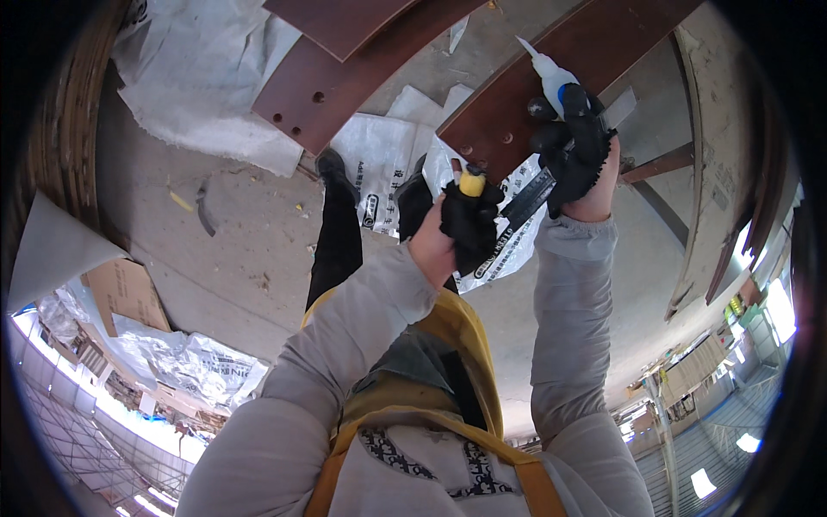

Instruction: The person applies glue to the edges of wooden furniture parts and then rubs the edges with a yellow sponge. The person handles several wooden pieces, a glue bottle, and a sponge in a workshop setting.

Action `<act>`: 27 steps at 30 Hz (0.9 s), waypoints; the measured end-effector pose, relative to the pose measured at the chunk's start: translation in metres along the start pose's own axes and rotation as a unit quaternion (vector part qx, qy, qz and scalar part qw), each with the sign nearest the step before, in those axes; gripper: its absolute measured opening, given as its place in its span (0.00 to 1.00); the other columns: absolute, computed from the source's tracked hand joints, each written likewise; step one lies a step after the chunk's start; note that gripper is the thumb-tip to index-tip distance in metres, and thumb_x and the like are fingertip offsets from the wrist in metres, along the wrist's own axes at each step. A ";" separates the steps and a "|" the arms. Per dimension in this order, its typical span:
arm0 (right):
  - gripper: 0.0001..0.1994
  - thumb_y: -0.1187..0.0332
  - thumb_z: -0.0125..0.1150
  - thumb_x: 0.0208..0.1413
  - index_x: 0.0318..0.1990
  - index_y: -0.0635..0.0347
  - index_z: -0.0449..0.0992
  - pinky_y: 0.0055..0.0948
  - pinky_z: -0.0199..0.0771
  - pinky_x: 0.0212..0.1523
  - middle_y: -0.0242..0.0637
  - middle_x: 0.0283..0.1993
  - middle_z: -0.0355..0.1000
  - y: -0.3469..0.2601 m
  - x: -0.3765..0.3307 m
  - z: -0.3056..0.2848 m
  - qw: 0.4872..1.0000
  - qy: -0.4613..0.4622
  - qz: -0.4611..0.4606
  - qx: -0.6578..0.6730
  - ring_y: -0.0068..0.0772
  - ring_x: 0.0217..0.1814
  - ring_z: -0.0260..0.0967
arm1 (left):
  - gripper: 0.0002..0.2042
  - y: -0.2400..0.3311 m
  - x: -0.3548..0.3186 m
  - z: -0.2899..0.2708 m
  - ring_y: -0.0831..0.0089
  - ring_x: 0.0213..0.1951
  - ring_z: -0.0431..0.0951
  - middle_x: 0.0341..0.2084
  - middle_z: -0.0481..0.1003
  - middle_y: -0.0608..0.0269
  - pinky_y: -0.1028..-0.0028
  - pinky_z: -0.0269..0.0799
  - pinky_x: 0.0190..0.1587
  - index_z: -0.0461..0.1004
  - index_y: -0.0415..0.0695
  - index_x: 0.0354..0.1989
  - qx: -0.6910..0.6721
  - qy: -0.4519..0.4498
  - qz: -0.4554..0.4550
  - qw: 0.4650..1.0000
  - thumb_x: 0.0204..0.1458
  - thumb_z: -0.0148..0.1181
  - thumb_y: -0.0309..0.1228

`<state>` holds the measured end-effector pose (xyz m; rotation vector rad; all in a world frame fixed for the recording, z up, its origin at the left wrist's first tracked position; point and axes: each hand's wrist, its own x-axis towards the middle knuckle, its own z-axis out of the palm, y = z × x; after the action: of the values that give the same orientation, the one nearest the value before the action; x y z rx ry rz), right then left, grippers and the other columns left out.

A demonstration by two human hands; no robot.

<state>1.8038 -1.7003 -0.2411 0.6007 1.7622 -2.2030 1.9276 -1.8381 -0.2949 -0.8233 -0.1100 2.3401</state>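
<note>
My left hand (472, 228), in a black glove with bare fingertips, is closed round a short tool with a yellow collar (471, 183) and a dark tip; most of it is hidden in the fist. My right hand (581, 151), gloved alike, grips a white squeeze bottle (550, 76) with a long thin nozzle pointing up and left. A blue ring shows at the bottle's side. Between the hands runs a dark, flat bar (527, 200), and a pale flat piece (620, 109) sticks out beyond the right fingers; whether they join is hidden. Beneath lies a reddish-brown board (508, 112) with drilled holes.
Another curved brown board (314, 90) with holes lies at the far left of it. White sheeting (207, 86) and printed plastic (370, 164) cover parts of the concrete floor. Long boards (732, 146) stand at the right. A cardboard piece (127, 293) lies left.
</note>
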 end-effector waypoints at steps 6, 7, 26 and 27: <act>0.14 0.64 0.57 0.57 0.48 0.61 0.71 0.20 0.64 0.22 0.41 0.33 0.75 0.000 -0.004 -0.003 0.994 0.044 0.023 0.093 0.25 0.24 0.69 | 0.12 0.040 0.002 0.021 0.80 0.16 0.61 0.15 0.62 0.74 0.80 0.59 0.19 0.69 0.49 0.31 -0.033 0.046 0.024 0.998 0.57 0.50 0.44; 0.14 0.65 0.58 0.57 0.47 0.62 0.71 0.20 0.65 0.21 0.42 0.34 0.76 0.001 -0.006 -0.005 0.990 0.059 0.024 0.124 0.26 0.23 0.70 | 0.11 0.037 0.002 0.019 0.79 0.16 0.61 0.15 0.62 0.74 0.79 0.59 0.18 0.69 0.49 0.31 -0.055 0.044 0.024 0.997 0.56 0.50 0.43; 0.13 0.65 0.55 0.56 0.46 0.61 0.71 0.25 0.67 0.24 0.39 0.34 0.73 -0.060 0.045 -0.223 0.932 0.306 -0.095 0.168 0.33 0.28 0.70 | 0.04 0.027 0.008 0.014 0.78 0.20 0.59 0.23 0.66 0.71 0.76 0.56 0.22 0.68 0.49 0.34 -0.124 -0.023 0.075 0.989 0.51 0.55 0.30; 0.13 0.66 0.54 0.56 0.46 0.62 0.72 0.26 0.68 0.25 0.40 0.35 0.74 -0.051 0.040 -0.222 0.931 0.328 -0.081 0.137 0.34 0.29 0.71 | 0.04 0.024 0.006 0.011 0.78 0.20 0.60 0.23 0.66 0.71 0.76 0.56 0.21 0.68 0.50 0.34 -0.124 0.015 0.087 0.988 0.52 0.54 0.31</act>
<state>1.7812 -1.4706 -0.2555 1.4473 1.8335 -2.5814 1.9041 -1.8520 -0.2958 -1.0237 -0.3362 2.5096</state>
